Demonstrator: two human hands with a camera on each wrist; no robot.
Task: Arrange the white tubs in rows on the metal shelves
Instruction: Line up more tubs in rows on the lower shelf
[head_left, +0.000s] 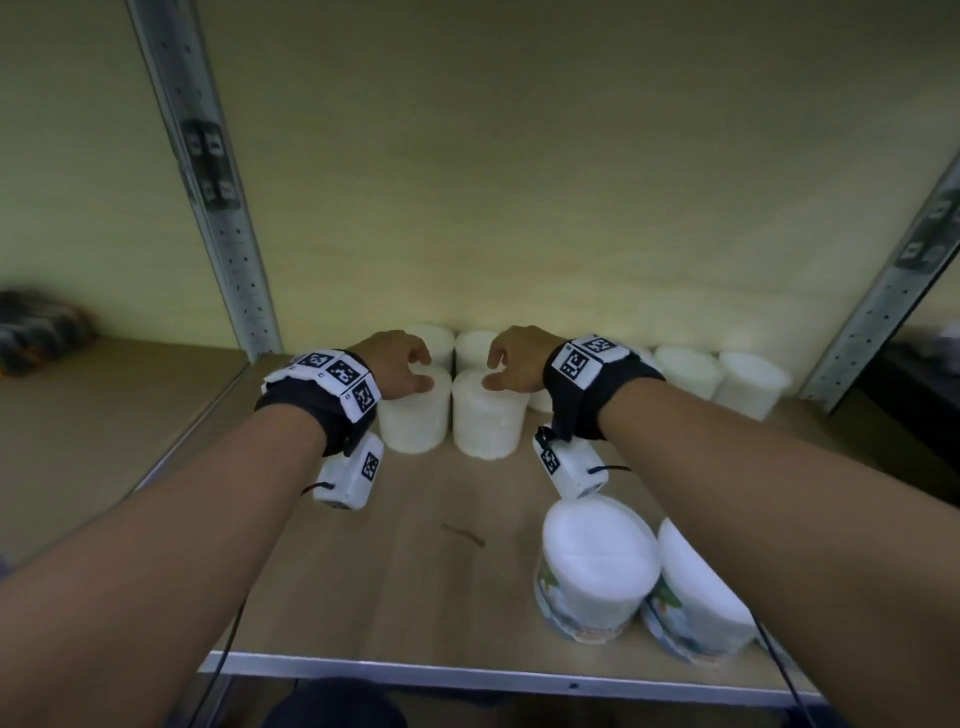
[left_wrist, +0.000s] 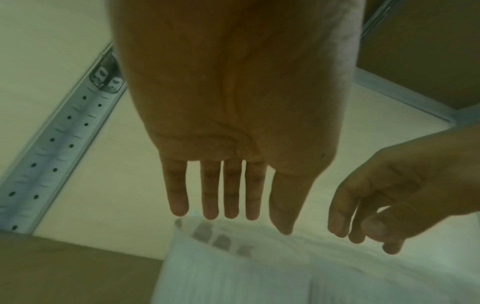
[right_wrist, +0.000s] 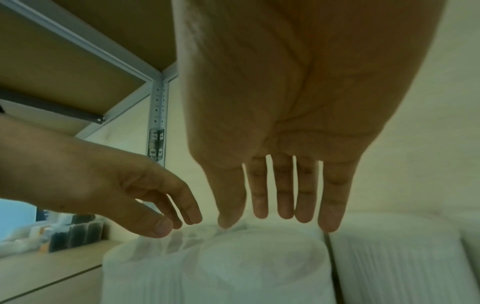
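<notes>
Two white tubs stand side by side on the shelf board (head_left: 405, 571), the left tub (head_left: 415, 415) and the right tub (head_left: 485, 421). My left hand (head_left: 421, 371) hangs just over the left tub's top with its fingers straight (left_wrist: 249, 205), holding nothing. My right hand (head_left: 493, 369) hangs just over the right tub (right_wrist: 254, 267), fingers also straight (right_wrist: 259, 205) and empty. Behind them a row of white tubs (head_left: 475, 345) lines the back wall and runs on to the right (head_left: 685, 369). Two labelled tubs (head_left: 597, 566) stand near the front right edge.
Perforated metal uprights rise at the left (head_left: 228, 234) and right (head_left: 883, 301) of the bay. A metal rail (head_left: 467, 673) edges the shelf front. A small brown scrap (head_left: 462, 535) lies mid-board. Dark items (head_left: 36, 327) sit on the neighbouring shelf to the left.
</notes>
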